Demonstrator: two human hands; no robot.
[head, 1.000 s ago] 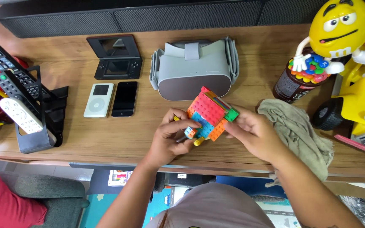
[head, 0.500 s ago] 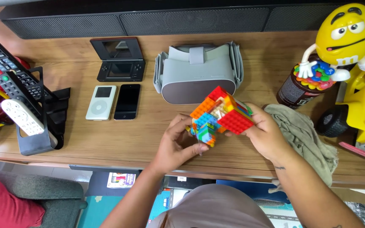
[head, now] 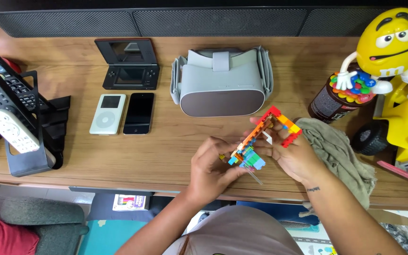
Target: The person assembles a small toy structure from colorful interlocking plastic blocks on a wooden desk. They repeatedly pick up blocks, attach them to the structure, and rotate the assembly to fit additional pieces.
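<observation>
Both hands hold the brick model (head: pixel 265 139) above the bench (head: pixel 166 151): left hand (head: pixel 213 165) pinches its lower end, right hand (head: pixel 293 153) cups it. Since a moment ago it has turned edge-on, exposing its side.

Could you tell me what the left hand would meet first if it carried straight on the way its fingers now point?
The left hand points right, into the brick model it already touches; beyond that is the right hand.

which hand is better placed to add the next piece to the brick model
Probably the left hand. Its fingertips already pinch at the low blue-green end of the multicoloured plastic brick model, while the right hand cradles the model from behind and steadies it above the wooden desk.
</observation>
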